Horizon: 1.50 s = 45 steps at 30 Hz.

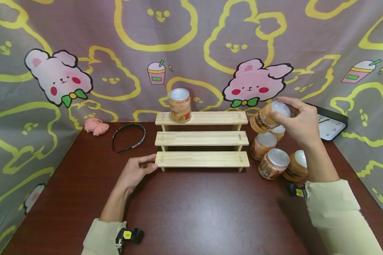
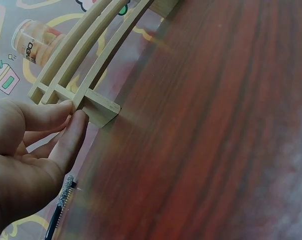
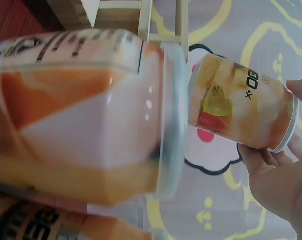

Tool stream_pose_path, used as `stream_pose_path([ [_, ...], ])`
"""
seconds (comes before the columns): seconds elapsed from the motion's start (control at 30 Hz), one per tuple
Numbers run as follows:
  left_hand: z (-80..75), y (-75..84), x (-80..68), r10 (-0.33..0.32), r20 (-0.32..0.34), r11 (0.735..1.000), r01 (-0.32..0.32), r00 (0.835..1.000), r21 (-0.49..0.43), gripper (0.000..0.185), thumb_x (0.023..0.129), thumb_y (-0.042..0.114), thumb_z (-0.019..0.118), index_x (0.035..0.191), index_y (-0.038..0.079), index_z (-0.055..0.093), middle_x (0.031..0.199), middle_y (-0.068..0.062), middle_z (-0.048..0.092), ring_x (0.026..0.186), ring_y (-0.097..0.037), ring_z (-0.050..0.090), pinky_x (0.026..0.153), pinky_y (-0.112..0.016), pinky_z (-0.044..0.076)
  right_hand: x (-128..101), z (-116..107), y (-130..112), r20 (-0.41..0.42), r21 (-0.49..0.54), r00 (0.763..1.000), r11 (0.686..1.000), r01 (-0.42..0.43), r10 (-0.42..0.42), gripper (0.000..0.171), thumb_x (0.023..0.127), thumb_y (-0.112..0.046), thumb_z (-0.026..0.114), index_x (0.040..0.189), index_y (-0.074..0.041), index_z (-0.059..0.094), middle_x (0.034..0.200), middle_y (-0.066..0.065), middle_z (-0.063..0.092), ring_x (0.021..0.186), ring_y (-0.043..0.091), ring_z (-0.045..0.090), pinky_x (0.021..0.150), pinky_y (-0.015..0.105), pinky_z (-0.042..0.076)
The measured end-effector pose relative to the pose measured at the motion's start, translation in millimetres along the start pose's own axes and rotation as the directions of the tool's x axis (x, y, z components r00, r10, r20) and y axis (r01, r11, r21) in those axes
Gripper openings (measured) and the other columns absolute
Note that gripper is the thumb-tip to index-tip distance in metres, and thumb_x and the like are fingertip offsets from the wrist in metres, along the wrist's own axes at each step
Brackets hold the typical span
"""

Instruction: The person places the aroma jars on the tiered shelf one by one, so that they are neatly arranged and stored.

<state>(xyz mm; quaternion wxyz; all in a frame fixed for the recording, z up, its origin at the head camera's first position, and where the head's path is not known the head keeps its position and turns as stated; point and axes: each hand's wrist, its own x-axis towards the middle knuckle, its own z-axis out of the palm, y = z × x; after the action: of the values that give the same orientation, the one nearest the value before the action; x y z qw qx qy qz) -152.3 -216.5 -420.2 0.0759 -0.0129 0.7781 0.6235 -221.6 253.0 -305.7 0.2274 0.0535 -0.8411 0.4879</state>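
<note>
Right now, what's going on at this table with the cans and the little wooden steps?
A person sits at a dark wooden table with a three-tier wooden shelf. The left hand rests against the left end of the lowest tier. The right hand holds an orange can tilted in the air, right of the shelf. One can stands upright on the top tier, and several more cans are clustered on the table under the raised hand. A black headband lies to the left.

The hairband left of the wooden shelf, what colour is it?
The hairband is black, clearest in the head view.

head overview, wrist close-ups, shared shelf (image 1: 201,139)
</note>
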Motion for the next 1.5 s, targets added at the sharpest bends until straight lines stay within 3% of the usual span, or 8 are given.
stream_pose_path([
  [0.23,1.3,0.8,1.0,-0.003,0.004,1.000,0.003,1.000,-0.009,0.046,0.094,-0.006,0.066,0.139,-0.007,0.057,0.134,-0.026,0.060,0.097,-0.009,0.063,0.082,-0.019,0.050,1,9,-7,0.019,-0.001,1.000,1.000,0.025,-0.025,0.045,0.084,-0.013,0.081,0.126,0.000,0.070,0.116,0.003,0.067,0.095,0.001,0.062,0.078,0.011,0.049],
  [0.87,0.7,-0.9,1.1,0.005,0.008,1.000,-0.005,1.000,-0.020,0.046,0.093,-0.008,0.066,0.138,-0.008,0.057,0.135,-0.027,0.059,0.097,-0.008,0.063,0.083,-0.019,0.050,5,29,-16,0.056,0.082,0.997,0.995,0.053,-0.058,0.046,0.084,-0.010,0.078,0.127,0.002,0.069,0.120,0.010,0.066,0.094,0.005,0.062,0.076,0.012,0.050],
  [1.07,0.5,-0.5,0.4,0.006,0.006,1.000,-0.006,1.000,-0.022,0.046,0.093,-0.008,0.066,0.138,-0.008,0.057,0.135,-0.027,0.059,0.098,-0.009,0.064,0.083,-0.018,0.051,7,36,-24,0.060,0.078,0.996,0.995,0.067,-0.072,0.045,0.085,-0.010,0.079,0.128,0.001,0.069,0.124,0.016,0.064,0.095,0.006,0.062,0.078,0.013,0.050],
  [1.5,1.3,1.0,-0.2,0.025,0.006,1.000,-0.025,1.000,-0.016,0.045,0.093,-0.007,0.066,0.137,-0.010,0.057,0.133,-0.029,0.060,0.098,-0.010,0.064,0.082,-0.018,0.051,13,43,-36,0.079,0.084,0.995,0.995,0.046,-0.053,0.047,0.085,-0.016,0.079,0.129,-0.002,0.069,0.129,0.016,0.065,0.098,0.008,0.063,0.079,0.015,0.050],
])
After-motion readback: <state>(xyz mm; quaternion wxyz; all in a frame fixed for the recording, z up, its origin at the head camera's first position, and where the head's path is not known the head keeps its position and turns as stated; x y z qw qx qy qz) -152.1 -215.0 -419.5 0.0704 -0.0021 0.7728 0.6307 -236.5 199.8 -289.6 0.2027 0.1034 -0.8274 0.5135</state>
